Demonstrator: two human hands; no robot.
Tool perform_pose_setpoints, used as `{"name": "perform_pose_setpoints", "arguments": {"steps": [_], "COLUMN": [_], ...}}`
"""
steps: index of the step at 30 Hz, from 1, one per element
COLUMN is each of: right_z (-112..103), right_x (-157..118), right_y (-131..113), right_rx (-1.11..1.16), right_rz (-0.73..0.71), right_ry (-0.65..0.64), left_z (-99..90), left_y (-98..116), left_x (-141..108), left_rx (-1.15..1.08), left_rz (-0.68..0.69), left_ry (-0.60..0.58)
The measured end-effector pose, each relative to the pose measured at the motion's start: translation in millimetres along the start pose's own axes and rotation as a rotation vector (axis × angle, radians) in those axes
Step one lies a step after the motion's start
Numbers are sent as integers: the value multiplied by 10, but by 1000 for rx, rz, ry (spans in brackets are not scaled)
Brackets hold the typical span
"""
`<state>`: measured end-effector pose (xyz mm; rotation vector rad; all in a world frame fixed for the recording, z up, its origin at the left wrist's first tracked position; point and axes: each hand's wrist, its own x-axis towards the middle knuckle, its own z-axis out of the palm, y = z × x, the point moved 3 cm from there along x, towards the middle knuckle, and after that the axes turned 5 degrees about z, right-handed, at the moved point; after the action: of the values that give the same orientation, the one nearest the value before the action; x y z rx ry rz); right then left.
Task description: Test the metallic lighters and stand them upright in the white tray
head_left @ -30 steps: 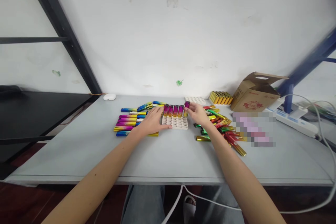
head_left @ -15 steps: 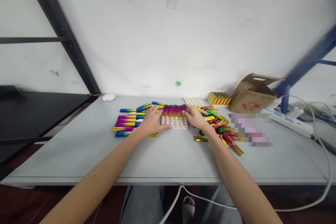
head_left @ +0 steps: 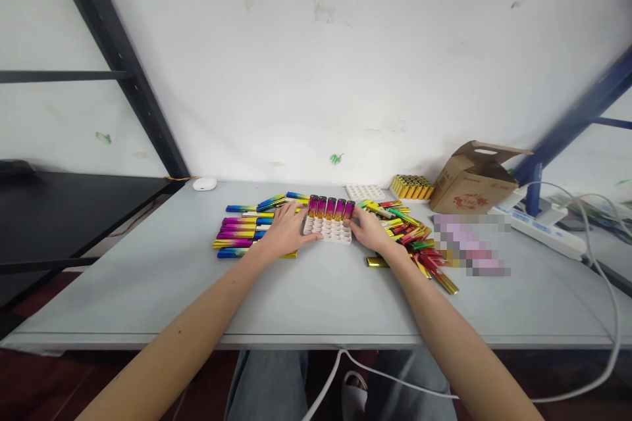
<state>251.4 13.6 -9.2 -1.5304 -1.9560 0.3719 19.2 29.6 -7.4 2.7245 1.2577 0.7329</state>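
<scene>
A white tray [head_left: 328, 231] with rows of round holes lies on the table between my hands. Along its far side stands a row of several purple-and-gold cylinders [head_left: 330, 208] with dark tops, leaning slightly. My left hand [head_left: 285, 230] grips the tray's left side, its thumb on the near left corner and its fingers reaching back. On the opposite side, my right hand [head_left: 368, 227] is closed around the tray's right edge, fingertips close to the end cylinder. Some of its fingertips are hidden behind that cylinder.
Shiny purple, blue and yellow strips [head_left: 237, 227] lie left of the tray; red, gold and green strips [head_left: 419, 237] are heaped right. Behind are another white tray [head_left: 364, 191], a batch of yellow cylinders [head_left: 413, 188], a cardboard box [head_left: 471, 187] and a power strip [head_left: 548, 231]. A white case [head_left: 204, 183] sits back left.
The row of cylinders has shifted slightly right and now leans. My right hand has moved slightly right and toward me, down along the tray's side. My left hand has barely moved.
</scene>
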Motion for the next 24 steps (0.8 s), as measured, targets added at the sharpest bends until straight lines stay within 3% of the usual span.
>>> {"name": "perform_pose_setpoints", "arguments": {"steps": [10,14,17,21,24], "right_z": [-58,-142,-157,-108,-94], "right_x": [-33,-66,-104,-135,-137], "right_y": [-1,-104,-207,-263,-264], "right_rx": [-15,3,-15,-24,4], "right_rz": [-23,-156,-225,-215,-200], "right_ry": [195,266,237,182,199], "left_z": [-47,-68,-75,-120,-292], "left_y": [49,47,88,201,181], "left_x": [3,-11,-31,-47,-37], "left_rx": [16,37,59,139,214], "left_rz": [9,10,-4,-198,-382], "left_ry": [-27,-22,-2,17,55]}}
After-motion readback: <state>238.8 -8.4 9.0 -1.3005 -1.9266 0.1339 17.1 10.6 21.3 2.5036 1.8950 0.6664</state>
